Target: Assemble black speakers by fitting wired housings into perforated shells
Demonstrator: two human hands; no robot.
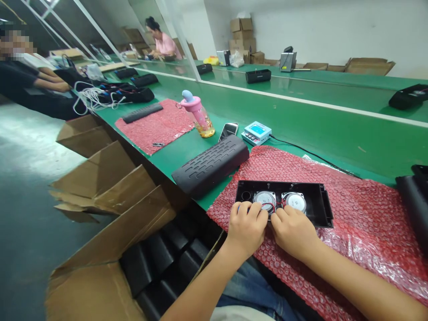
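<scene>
A black speaker housing point(314, 207) lies open side up on red bubble wrap. Two round silver speaker drivers point(296, 203) sit in it side by side, with thin red wires point(270, 205) running between them. My left hand point(247, 225) is closed over the housing's near edge by the left driver. Close beside it, my right hand point(290, 227) is also closed, below the right driver. Both sets of fingertips meet where the wires run down; the fingers partly hide what they pinch. A black perforated speaker case point(212, 165) rests to the left of the wrap.
Beyond the case are a phone point(229, 131), a light-blue device point(257, 133) with a black cable, and a pink-lidded bottle point(199, 116). Cardboard boxes point(110, 240) with black cases stand below left. More black speakers point(258, 76) lie along the green bench point(334, 129). Other people work at the far left.
</scene>
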